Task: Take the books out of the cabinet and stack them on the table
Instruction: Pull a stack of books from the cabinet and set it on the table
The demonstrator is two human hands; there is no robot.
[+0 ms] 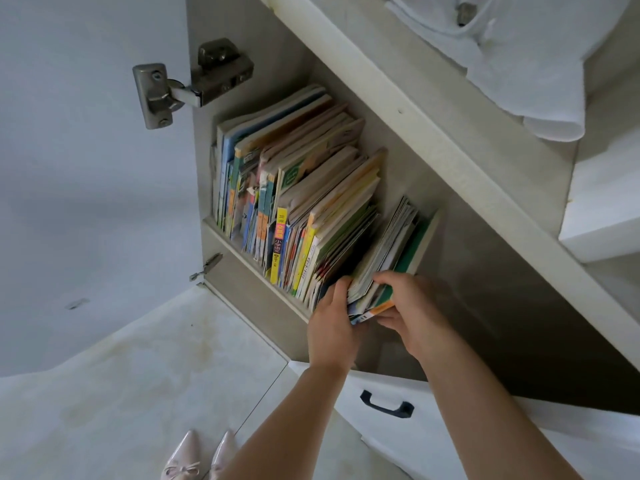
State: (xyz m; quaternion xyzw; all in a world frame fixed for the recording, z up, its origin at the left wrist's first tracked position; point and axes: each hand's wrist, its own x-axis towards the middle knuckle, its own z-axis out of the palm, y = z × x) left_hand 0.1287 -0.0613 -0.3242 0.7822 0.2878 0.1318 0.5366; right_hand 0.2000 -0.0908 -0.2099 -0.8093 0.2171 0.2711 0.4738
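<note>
Two hands pulled a bunch of books from the cabinet.

The left hand (332, 320) and right hand (412, 310) each had fingers curled tight on the near end of a leaning bunch (388, 251) at the right end of the row of books (284, 188) on the shelf (256, 289). The bunch lay right between both hands, so neither was nearer. Its long side ran from the hands back into the cabinet (485, 209), tipped to the right. No table showed.
</note>
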